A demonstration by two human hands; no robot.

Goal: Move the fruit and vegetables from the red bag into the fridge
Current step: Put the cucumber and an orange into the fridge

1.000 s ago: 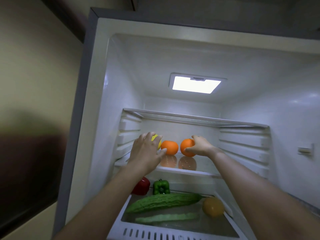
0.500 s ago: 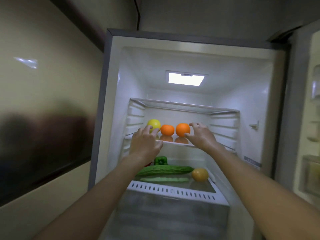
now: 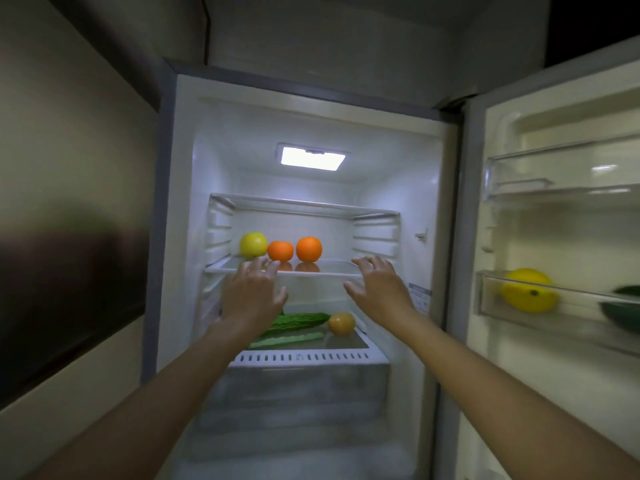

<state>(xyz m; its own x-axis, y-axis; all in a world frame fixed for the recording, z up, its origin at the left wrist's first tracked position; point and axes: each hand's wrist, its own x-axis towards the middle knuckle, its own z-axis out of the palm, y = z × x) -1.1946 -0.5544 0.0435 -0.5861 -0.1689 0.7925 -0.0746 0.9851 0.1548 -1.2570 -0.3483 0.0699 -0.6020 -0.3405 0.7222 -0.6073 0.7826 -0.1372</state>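
Note:
The fridge (image 3: 180, 202) stands open. On its glass shelf (image 3: 332, 266) sit a yellow apple (image 3: 253, 244) and two oranges (image 3: 280, 250) (image 3: 309, 249) in a row. My left hand (image 3: 254, 292) hovers in front of the shelf below the apple, fingers spread, holding nothing. My right hand (image 3: 375, 285) is at the right of the shelf front, fingers relaxed and empty. Below, on the drawer cover, lie a bitter gourd (image 3: 298, 322), a cucumber (image 3: 287, 340) and a yellow-orange fruit (image 3: 341, 323). The red bag is out of view.
The fridge door (image 3: 554, 237) is open at the right; its bin (image 3: 485, 292) holds a yellow fruit (image 3: 528, 289) and a dark green item (image 3: 623, 310). A white vented drawer front (image 3: 304, 357) sits below the vegetables. A wall with a dark panel (image 3: 69, 289) is on the left.
Both hands have let go of the apple and orange and pulled back out of the shelf. The view has backed away, bringing the open door into sight.

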